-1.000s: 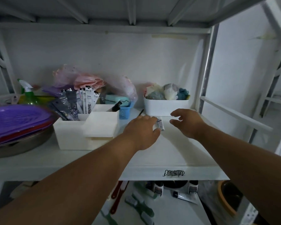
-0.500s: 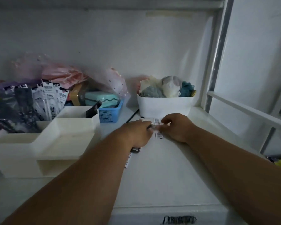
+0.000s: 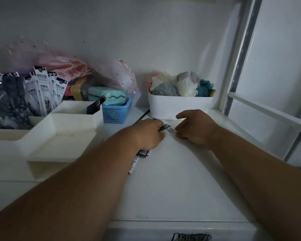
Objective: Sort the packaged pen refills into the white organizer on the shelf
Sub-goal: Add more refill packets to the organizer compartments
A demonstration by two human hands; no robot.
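left hand [image 3: 147, 134] curled around a bundle of packaged pen refills [image 3: 137, 158] lying on the shelf [image 3: 172, 180]; pack ends stick out past the fingers and below the wrist. right hand [image 3: 194, 127] just beside it, fingers bent onto the shelf surface; cannot tell if it grips anything. white organizer [image 3: 59, 136] sits left, more refill packs [image 3: 42, 91] upright in its rear compartment.

Head camera looks forward and down, close over the shelf [image 3: 172, 188]
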